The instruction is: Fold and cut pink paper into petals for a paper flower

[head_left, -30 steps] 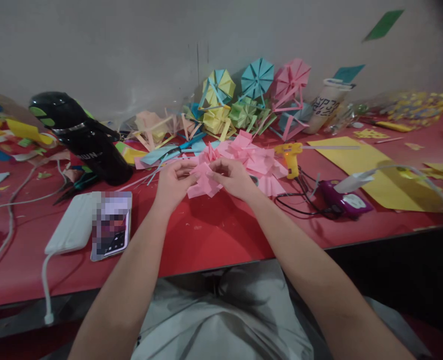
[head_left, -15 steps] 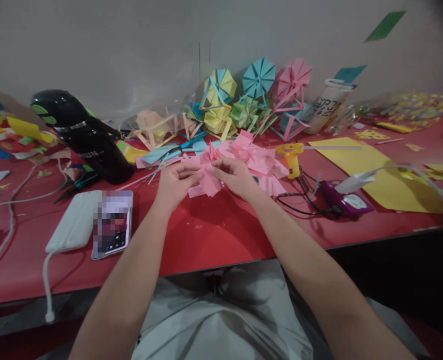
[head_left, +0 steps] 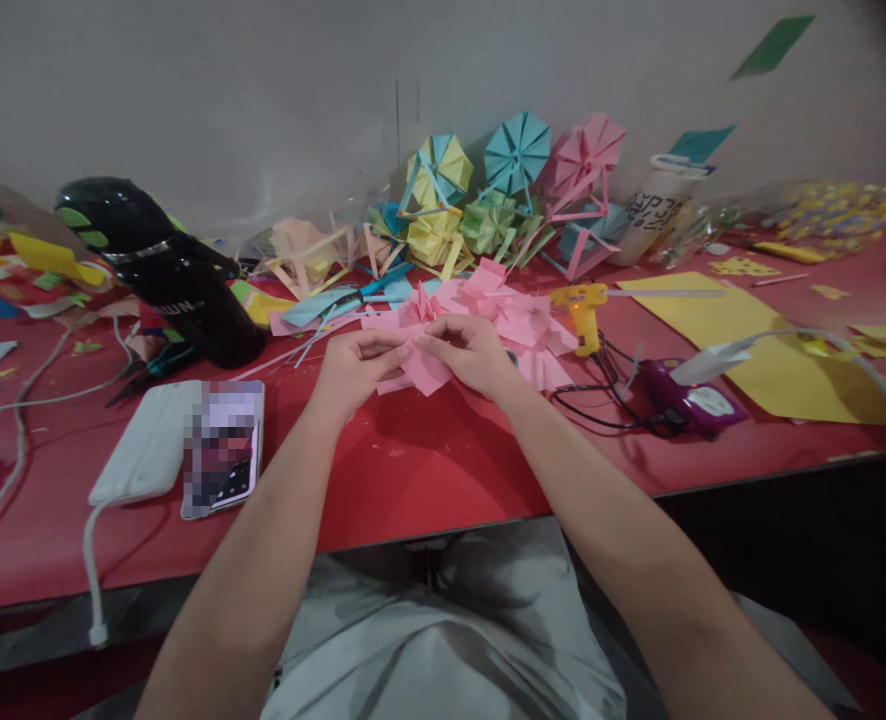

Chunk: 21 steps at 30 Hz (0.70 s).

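Observation:
A piece of pink paper (head_left: 426, 368) is pinched between my two hands, low over the red table. My left hand (head_left: 354, 368) grips its left side, thumb against the fingers. From the right, my right hand (head_left: 473, 354) pinches it close to the left thumb. Just behind lies a heap of folded pink paper pieces (head_left: 518, 308), some standing up. Which fold my fingertips press is too small to tell. A yellow hot glue gun (head_left: 584, 315) rests right of the heap.
Behind stand paper fan shapes (head_left: 518, 155) against the wall. At left are a black bottle (head_left: 165, 275), a phone (head_left: 225, 450) and a white power bank (head_left: 147, 440). To the right lie a purple power socket (head_left: 690, 398), yellow paper (head_left: 788, 370) and a cup (head_left: 657, 205).
Both hands stay nearly in place with the pink paper held. The paper's lower edge has shifted slightly right and down under the fingers.

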Each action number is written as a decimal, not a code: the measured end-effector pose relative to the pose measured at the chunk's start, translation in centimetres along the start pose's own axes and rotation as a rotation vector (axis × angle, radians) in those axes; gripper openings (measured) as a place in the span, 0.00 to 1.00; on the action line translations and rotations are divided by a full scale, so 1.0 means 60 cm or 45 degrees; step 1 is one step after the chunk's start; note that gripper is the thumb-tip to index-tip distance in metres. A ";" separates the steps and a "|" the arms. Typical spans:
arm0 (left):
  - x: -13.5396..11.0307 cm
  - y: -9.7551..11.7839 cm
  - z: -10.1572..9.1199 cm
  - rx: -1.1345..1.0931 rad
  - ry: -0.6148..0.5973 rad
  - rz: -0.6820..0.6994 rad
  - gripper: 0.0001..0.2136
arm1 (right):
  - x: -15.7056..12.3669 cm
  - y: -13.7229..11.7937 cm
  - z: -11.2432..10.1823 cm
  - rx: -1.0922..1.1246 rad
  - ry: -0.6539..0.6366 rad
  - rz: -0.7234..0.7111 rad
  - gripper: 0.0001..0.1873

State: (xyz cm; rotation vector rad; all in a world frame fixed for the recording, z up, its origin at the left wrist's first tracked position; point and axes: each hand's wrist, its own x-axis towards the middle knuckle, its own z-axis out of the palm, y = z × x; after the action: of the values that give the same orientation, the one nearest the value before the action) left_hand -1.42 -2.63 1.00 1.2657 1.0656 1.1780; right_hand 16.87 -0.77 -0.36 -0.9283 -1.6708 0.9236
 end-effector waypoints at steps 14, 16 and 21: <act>0.000 -0.003 0.004 0.053 -0.019 0.019 0.16 | -0.003 -0.008 -0.001 0.031 0.034 -0.022 0.14; 0.002 -0.003 0.003 0.085 0.024 0.073 0.16 | -0.003 -0.008 -0.001 0.015 0.045 -0.010 0.15; 0.008 -0.003 -0.003 0.048 0.194 0.117 0.16 | -0.001 -0.005 -0.002 -0.035 -0.043 -0.023 0.18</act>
State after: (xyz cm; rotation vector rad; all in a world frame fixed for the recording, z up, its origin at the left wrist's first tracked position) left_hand -1.55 -2.12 0.83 1.2810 1.1551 1.3468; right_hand 16.97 -0.94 -0.09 -0.9192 -1.7218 0.9103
